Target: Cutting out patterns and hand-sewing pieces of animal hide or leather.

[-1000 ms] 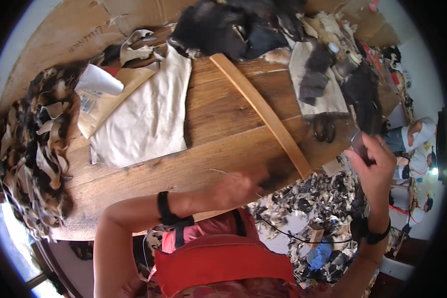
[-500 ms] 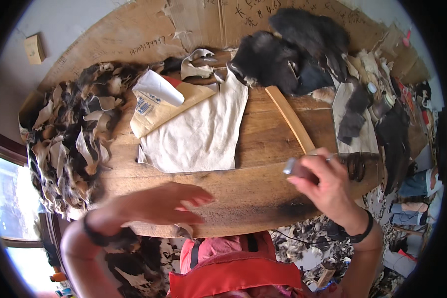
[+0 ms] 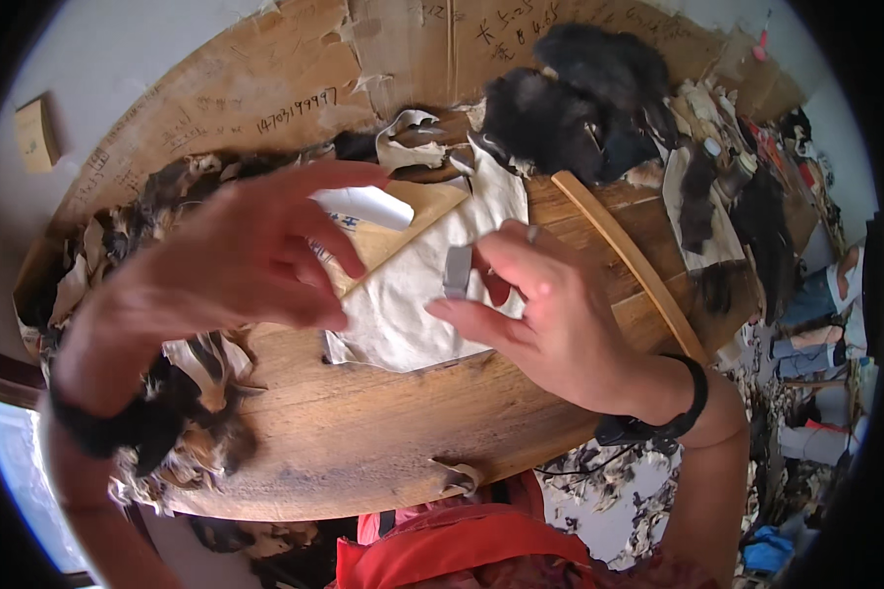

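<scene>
Between the thumb and fingers of my right hand (image 3: 560,314) is a small grey block-shaped tool (image 3: 456,272); its exact kind does not show. That hand is over the right part of a pale hide (image 3: 393,339), which lies flat with its skin side up. My left hand (image 3: 236,245) hovers above the left end of a folded tan paper piece (image 3: 417,221), fingers spread and curved, nothing in them. The paper rests on the hide and is partly covered by the left hand. Right of the hide lies a long wooden strip (image 3: 627,257), touched by neither hand.
Fur scraps (image 3: 206,368) are heaped along the left of the wooden table (image 3: 363,432). Dark fur pelts (image 3: 560,113) lie at the back, before a cardboard wall (image 3: 265,74). More pelts and a pale strip (image 3: 692,211) sit on the right. A small scrap (image 3: 457,478) is at the front edge.
Both hands have moved forward and up over the hide and paper. My right hand has gone left, away from the wooden strip's near end, still holding the grey block. The view has shifted too.
</scene>
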`<state>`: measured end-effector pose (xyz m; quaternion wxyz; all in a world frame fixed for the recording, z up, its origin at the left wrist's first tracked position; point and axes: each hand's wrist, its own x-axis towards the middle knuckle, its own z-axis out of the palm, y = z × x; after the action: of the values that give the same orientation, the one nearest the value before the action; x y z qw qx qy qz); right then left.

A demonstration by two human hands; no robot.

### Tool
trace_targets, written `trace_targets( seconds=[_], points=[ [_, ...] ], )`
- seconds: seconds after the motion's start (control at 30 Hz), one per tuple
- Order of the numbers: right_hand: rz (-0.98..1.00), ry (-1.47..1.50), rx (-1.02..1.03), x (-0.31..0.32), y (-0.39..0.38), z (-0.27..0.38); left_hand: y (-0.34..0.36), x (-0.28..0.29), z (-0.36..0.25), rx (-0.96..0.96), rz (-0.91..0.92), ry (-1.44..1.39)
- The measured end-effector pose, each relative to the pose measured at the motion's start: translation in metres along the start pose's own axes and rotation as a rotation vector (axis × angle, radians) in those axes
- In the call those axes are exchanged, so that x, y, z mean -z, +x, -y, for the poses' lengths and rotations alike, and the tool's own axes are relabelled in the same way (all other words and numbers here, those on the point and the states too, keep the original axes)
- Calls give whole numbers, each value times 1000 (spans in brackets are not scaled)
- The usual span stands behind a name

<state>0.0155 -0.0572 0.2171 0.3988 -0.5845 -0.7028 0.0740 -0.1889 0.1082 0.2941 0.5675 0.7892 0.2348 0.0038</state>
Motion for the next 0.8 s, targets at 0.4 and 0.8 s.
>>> trace_targets(
  seconds=[0.4, 0.8],
  points=[
    [-76, 253, -204, -86, 40, -76, 149, -51, 145, -379, 103, 157],
    [-224, -347, -781, -124, -7, -262, 258, -50, 223, -231, -220, -86]
  ],
)
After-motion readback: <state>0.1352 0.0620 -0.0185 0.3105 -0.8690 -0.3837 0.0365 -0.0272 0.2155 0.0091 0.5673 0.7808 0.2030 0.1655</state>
